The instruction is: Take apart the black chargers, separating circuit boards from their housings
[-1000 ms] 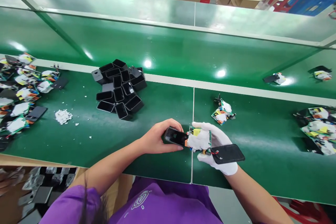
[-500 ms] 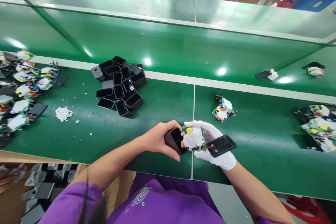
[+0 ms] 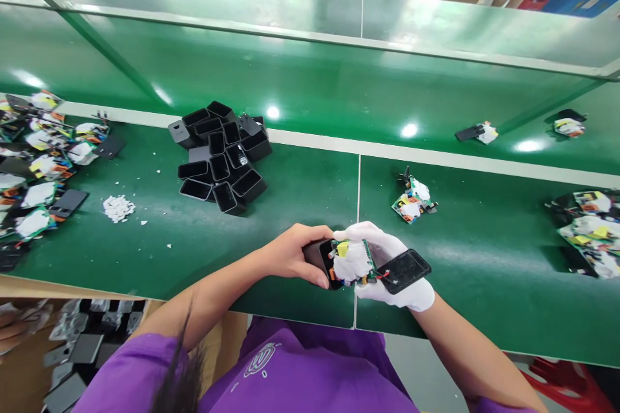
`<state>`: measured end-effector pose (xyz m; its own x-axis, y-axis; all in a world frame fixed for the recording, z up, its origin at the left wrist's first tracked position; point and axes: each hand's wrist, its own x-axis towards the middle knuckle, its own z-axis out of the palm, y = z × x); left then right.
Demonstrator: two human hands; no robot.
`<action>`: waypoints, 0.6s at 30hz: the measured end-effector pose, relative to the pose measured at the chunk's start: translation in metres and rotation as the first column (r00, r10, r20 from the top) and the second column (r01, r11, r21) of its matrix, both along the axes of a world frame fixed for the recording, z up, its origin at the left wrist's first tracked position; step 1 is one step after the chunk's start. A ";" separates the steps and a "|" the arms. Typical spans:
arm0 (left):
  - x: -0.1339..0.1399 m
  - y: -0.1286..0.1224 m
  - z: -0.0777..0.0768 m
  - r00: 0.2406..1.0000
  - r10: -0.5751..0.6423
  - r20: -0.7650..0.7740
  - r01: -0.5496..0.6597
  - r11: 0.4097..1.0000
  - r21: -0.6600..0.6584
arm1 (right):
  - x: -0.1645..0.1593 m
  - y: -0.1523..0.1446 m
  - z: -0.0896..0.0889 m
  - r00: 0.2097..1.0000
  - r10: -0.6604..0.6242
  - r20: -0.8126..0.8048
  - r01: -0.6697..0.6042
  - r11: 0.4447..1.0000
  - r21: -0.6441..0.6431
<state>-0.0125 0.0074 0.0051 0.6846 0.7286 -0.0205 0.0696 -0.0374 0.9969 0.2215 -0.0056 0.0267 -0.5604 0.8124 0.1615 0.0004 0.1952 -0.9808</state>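
Black casing [image 3: 320, 258] in left hand [image 3: 290, 255] seemingly part-filled by circuit board [image 3: 353, 261]

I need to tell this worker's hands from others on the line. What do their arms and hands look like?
The left hand is bare; the right hand wears a plain white glove that ends at the wrist. Both forearms are uncovered. A purple top with a pale printed logo on the chest covers the shoulders. No watch, rings or bands show.
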 end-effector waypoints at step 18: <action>0.002 -0.010 0.006 0.976 0.209 0.060 -0.217 0.938 0.268 | -0.007 0.007 -0.008 0.994 -0.033 0.109 0.033 0.999 0.006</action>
<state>-0.0105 -0.0026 0.0107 0.5098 0.8325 0.2168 0.0761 -0.2946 0.9526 0.2143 0.0010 0.0191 -0.5478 0.8301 0.1044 0.1134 0.1973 -0.9738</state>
